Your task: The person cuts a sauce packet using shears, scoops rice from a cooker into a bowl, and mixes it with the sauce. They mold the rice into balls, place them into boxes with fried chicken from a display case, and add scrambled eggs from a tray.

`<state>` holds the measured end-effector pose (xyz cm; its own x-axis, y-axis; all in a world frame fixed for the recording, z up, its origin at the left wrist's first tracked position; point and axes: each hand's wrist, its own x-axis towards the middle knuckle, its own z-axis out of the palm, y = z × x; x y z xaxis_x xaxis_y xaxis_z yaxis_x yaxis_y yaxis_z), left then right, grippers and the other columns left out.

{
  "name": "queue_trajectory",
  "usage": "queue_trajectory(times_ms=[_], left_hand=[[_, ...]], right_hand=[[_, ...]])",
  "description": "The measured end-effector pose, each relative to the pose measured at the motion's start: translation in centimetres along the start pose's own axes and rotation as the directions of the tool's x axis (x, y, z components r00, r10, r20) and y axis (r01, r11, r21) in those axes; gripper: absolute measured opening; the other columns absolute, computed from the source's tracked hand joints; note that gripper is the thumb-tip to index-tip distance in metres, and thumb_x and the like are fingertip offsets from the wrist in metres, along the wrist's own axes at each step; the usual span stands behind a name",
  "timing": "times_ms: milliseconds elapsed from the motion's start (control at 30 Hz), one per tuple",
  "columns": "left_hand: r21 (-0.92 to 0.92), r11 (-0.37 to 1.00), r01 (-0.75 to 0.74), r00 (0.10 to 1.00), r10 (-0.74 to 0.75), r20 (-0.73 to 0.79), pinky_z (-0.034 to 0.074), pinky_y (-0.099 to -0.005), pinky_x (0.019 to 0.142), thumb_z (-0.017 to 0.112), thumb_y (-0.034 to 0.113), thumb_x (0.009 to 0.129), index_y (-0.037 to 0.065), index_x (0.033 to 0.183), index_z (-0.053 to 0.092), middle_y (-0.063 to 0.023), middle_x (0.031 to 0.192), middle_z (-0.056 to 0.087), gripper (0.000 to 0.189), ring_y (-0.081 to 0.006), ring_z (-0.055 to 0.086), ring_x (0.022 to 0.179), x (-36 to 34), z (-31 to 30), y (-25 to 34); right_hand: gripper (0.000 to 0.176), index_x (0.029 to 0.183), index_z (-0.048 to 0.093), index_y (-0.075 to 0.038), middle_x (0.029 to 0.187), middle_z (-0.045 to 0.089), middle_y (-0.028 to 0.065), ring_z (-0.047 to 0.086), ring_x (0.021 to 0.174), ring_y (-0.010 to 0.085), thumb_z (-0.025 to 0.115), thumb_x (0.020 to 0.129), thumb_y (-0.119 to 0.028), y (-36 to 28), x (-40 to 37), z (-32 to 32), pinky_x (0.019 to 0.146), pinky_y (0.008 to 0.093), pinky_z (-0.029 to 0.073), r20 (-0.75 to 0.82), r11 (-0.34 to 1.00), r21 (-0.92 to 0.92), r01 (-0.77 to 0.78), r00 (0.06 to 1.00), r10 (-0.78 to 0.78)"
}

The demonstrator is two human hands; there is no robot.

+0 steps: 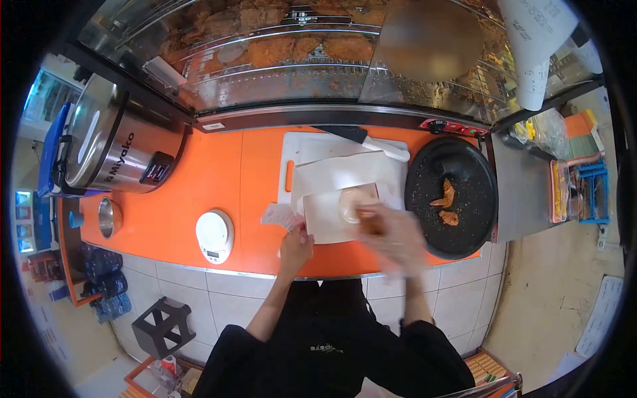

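My left hand (296,252) pinches the left side of a paper food box (322,222), whose red-printed flap (280,215) sticks out to the left. Inside the box sits a pale round mound (349,204) that looks like rice. My right hand (397,244), in what seems a clear plastic glove and smeared by motion, grips a brown piece of fried chicken (371,224) over the box's right side. Beneath and behind the box lie sheets of paper (338,169) on a white cutting board (292,142). A knife (385,148) rests along the board's back edge.
To the right, a round black pan (488,199) holds fried chicken pieces (448,194). A white kitchen scale (214,233), a metal bowl (108,217) and a rice cooker (126,142) stand on the left of the orange counter (172,219). A glass display cabinet (292,83) borders the back.
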<state>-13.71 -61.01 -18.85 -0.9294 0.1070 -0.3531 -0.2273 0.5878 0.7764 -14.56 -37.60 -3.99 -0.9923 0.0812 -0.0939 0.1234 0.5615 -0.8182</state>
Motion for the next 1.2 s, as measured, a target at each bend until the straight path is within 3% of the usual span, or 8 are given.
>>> queue_trajectory(times_ms=[300, 400, 633, 800, 867, 1033, 1100, 1200], left_hand=[[-0.169, 0.985, -0.032, 0.998, 0.040, 0.040, 0.052, -0.0348, 0.081, 0.070, 0.021, 0.080, -0.003, 0.119, 0.056, -0.0203, 0.105, 0.066, 0.048, -0.0270, 0.066, 0.095, 0.0, -0.5, -0.8], [-0.157, 0.985, -0.069, 0.997, 0.075, 0.031, 0.052, -0.0379, 0.083, 0.069, 0.020, 0.079, -0.003, 0.120, 0.056, -0.0232, 0.107, 0.065, 0.049, -0.0312, 0.065, 0.099, 0.9, -0.3, -1.8], [-0.162, 0.987, 0.014, 1.000, -0.012, 0.012, 0.052, -0.0372, 0.081, 0.067, 0.019, 0.078, -0.005, 0.123, 0.053, -0.0211, 0.103, 0.065, 0.053, -0.0285, 0.065, 0.093, 0.3, -1.1, 0.9], [-0.207, 0.974, -0.098, 0.993, 0.108, 0.040, 0.051, -0.0351, 0.079, 0.067, 0.016, 0.078, -0.005, 0.119, 0.054, -0.0165, 0.098, 0.064, 0.047, -0.0246, 0.064, 0.091, 1.5, -0.4, -3.6], [-0.338, 0.936, -0.099, 0.993, 0.114, 0.025, 0.051, -0.0345, 0.080, 0.067, 0.014, 0.077, -0.005, 0.117, 0.055, -0.0155, 0.099, 0.065, 0.046, -0.0236, 0.064, 0.093, 2.3, 0.3, -5.0], [-0.315, 0.917, -0.245, 0.965, 0.263, 0.015, 0.050, -0.0324, 0.084, 0.066, 0.009, 0.077, -0.004, 0.122, 0.055, -0.0148, 0.108, 0.066, 0.048, -0.0208, 0.063, 0.098, 0.1, 1.3, -1.0], [-0.296, 0.939, -0.178, 0.978, 0.203, 0.057, 0.050, -0.0331, 0.083, 0.071, 0.020, 0.080, -0.004, 0.122, 0.057, -0.0176, 0.108, 0.067, 0.051, -0.0216, 0.064, 0.097, -2.1, 3.1, 7.5], [-0.259, 0.874, -0.411, 0.896, 0.440, 0.063, 0.049, -0.0342, 0.085, 0.071, 0.021, 0.081, 0.002, 0.123, 0.058, -0.0178, 0.111, 0.066, 0.048, -0.0244, 0.064, 0.100, -3.1, 9.1, 18.7]], right_hand=[[0.035, 0.109, 0.059, -0.003, 0.097, 0.060, 0.0120, 0.060, 0.088, 0.0237, 0.067, 0.084, -0.026, 0.2, 3.0, 11.2, 0.083, 0.0338, 0.047, -0.061, 0.969, -0.181, 0.165, 0.982, -0.179], [0.030, 0.110, 0.059, 0.001, 0.099, 0.063, 0.0154, 0.061, 0.089, 0.0243, 0.060, 0.088, -0.019, 4.7, 0.8, 11.6, 0.081, 0.0352, 0.049, -0.415, 0.894, 0.422, 0.149, 0.909, 0.045], [0.028, 0.116, 0.058, -0.001, 0.110, 0.060, 0.0180, 0.056, 0.103, 0.0323, 0.052, 0.091, -0.011, 11.3, -1.4, 11.9, 0.090, 0.0408, 0.046, -0.215, 0.902, -0.432, -0.009, 0.972, -0.094], [0.026, 0.113, 0.058, -0.002, 0.114, 0.059, 0.0165, 0.054, 0.104, 0.0317, 0.049, 0.090, -0.011, 6.5, -1.3, 5.9, 0.097, 0.0394, 0.041, -0.495, 0.956, -0.219, -0.196, 0.866, 0.064], [0.024, 0.110, 0.059, -0.005, 0.102, 0.059, 0.0083, 0.058, 0.092, 0.0230, 0.056, 0.090, -0.018, 17.2, -2.6, 8.8, 0.089, 0.0353, 0.046, -0.315, 0.795, -0.587, 0.154, 0.861, -0.400], [0.025, 0.103, 0.062, 0.000, 0.094, 0.062, 0.0034, 0.059, 0.085, 0.0157, 0.049, 0.090, -0.017, 15.2, -3.3, 2.9, 0.081, 0.0311, 0.049, -0.293, 0.897, 0.390, 0.211, 0.951, -0.096], [0.031, 0.110, 0.061, 0.002, 0.109, 0.063, 0.0116, 0.060, 0.098, 0.0225, 0.049, 0.088, -0.016, 11.5, -5.7, -6.1, 0.087, 0.0346, 0.047, -0.276, 0.963, 0.211, -0.168, 0.935, 0.223], [0.035, 0.118, 0.058, 0.000, 0.117, 0.060, 0.0154, 0.059, 0.104, 0.0258, 0.046, 0.096, -0.025, 20.2, -10.4, -16.4, 0.087, 0.0372, 0.049, -0.552, 0.998, 0.006, -0.058, 0.832, 0.052]])
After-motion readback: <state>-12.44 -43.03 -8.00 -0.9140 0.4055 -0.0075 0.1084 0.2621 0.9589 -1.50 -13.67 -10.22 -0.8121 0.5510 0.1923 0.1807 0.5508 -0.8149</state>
